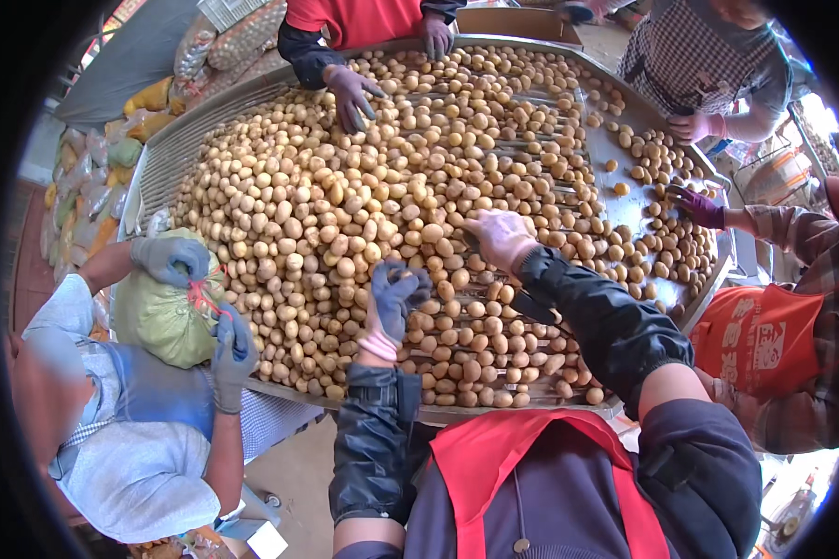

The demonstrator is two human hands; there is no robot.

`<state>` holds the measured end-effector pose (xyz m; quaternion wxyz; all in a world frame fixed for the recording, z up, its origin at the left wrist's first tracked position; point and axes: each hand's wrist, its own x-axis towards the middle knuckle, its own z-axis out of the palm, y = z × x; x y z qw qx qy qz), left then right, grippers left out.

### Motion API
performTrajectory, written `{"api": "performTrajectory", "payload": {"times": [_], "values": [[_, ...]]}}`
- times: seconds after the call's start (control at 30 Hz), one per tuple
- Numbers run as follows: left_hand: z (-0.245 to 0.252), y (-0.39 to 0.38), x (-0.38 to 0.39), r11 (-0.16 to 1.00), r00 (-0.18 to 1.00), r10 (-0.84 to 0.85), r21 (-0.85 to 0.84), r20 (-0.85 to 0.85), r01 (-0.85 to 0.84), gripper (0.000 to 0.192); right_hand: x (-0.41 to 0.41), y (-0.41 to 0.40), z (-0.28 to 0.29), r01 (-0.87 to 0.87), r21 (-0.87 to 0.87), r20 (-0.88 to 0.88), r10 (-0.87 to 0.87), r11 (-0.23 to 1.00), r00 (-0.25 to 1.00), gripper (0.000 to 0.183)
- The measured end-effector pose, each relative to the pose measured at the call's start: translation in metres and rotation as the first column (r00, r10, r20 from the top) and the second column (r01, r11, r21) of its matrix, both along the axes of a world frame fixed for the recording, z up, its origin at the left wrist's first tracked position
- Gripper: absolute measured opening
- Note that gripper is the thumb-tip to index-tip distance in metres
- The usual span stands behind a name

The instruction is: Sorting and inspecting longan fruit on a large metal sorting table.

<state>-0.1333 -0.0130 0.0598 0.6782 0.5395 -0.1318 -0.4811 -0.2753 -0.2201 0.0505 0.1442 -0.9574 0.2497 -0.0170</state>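
Observation:
A broad layer of small potatoes (300, 209) lies on a metal-barred sorting table (182, 150) in front of me. My left hand (397, 297), in a grey glove, is over the near middle of the layer. Its fingers are curled, and a bit of brown shows between them; whether they grip a potato is unclear. Farther forward and to the right, my right hand (501, 239) reaches among the potatoes in a pale glove with a dark underside. Its fingertips are at the potatoes and partly hidden, so its hold cannot be made out. Black sleeve covers wrap both my forearms.
At left, a co-worker's gloved hands (234, 342) handle red string on a full green sack (168, 300). Across the table, another person's gloved hand (353, 98) touches potatoes. A purple-gloved hand (699, 207) is at the smooth metal tray (612, 202) on the right. Filled bags (84, 189) are piled far left.

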Motion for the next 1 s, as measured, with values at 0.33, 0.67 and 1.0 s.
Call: {"api": "performTrajectory", "payload": {"times": [0.33, 0.67, 1.0], "values": [[-0.031, -0.089, 0.007, 0.674, -0.069, -0.724, 0.683, 0.686, -0.282, 0.024, 0.052, -0.018, -0.017, -0.055, 0.057, -0.121, 0.062, 0.997, 0.991, 0.039], [-0.031, -0.100, 0.017, 0.602, -0.497, -0.744, 0.771, 0.446, -0.208, 0.016, 0.078, -0.063, -0.013, 0.158, -0.029, -0.148, -0.161, 0.987, 0.976, 0.030], [0.006, -0.124, 0.084, 0.965, 0.942, -0.227, -0.189, -0.245, 0.183, 0.036, -0.011, -0.111, -0.047, -0.317, 0.948, 0.262, -0.637, 0.030, 0.725, 0.037]]}}
